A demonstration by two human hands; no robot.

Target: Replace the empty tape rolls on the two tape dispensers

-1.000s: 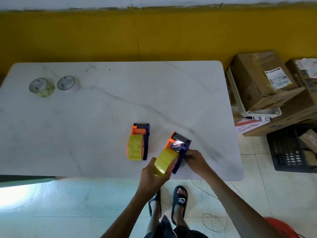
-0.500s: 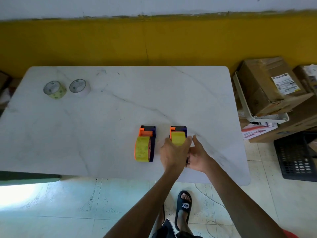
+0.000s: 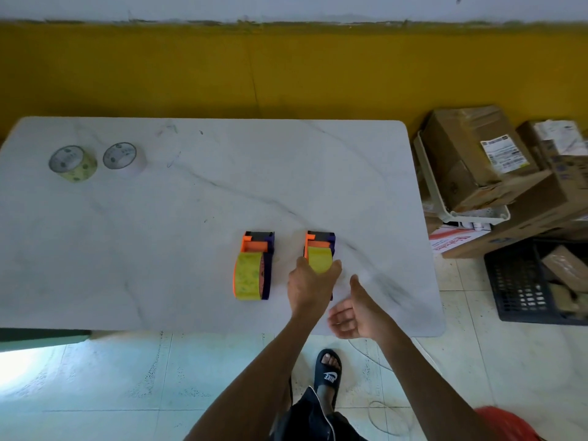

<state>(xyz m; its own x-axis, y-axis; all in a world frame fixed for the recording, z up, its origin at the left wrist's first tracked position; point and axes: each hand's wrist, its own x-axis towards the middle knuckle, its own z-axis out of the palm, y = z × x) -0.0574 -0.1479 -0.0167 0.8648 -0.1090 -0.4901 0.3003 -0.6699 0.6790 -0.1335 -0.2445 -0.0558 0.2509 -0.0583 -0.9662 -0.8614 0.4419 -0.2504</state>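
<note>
Two orange-and-purple tape dispensers stand side by side on the white marble table (image 3: 191, 218), each carrying a yellow tape roll. The left dispenser (image 3: 254, 265) stands alone. My left hand (image 3: 310, 288) grips the right dispenser (image 3: 319, 249) from behind, thumb and fingers around its yellow roll. My right hand (image 3: 353, 310) hovers just right of it, palm up, fingers loosely apart, holding nothing. Two nearly used-up rolls lie flat at the table's far left: a yellowish one (image 3: 73, 162) and a whitish one (image 3: 124, 157).
Cardboard boxes (image 3: 477, 160) and a white tray are stacked on the floor right of the table. A black crate (image 3: 537, 281) sits in front of them. My sandalled foot (image 3: 327, 370) is on the tiled floor below the table's near edge.
The right dispenser went from tilted in both hands to standing on the table beside the left one. My right hand has let go and drawn back toward me.
</note>
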